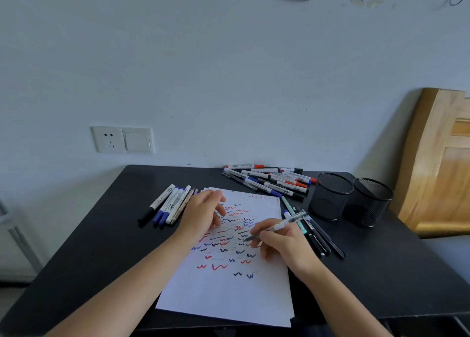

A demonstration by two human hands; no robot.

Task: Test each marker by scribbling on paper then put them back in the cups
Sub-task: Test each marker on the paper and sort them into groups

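Observation:
A white paper sheet (229, 293) covered in red, blue and black squiggles lies on the black table (96, 235). My right hand (282, 245) holds a clear-barrelled pen (287, 222) with its tip touching the paper among the squiggles. My left hand (203, 212) rests flat on the sheet's upper left, fingers spread, holding nothing. Two black mesh cups (330, 197) (368, 204) stand at the right, with nothing visible inside them.
A pile of markers (269, 181) lies at the table's back by the wall. A row of markers (167, 207) lies left of the paper. Thin pens (318, 235) lie right of it. A wooden board (440, 164) leans at far right.

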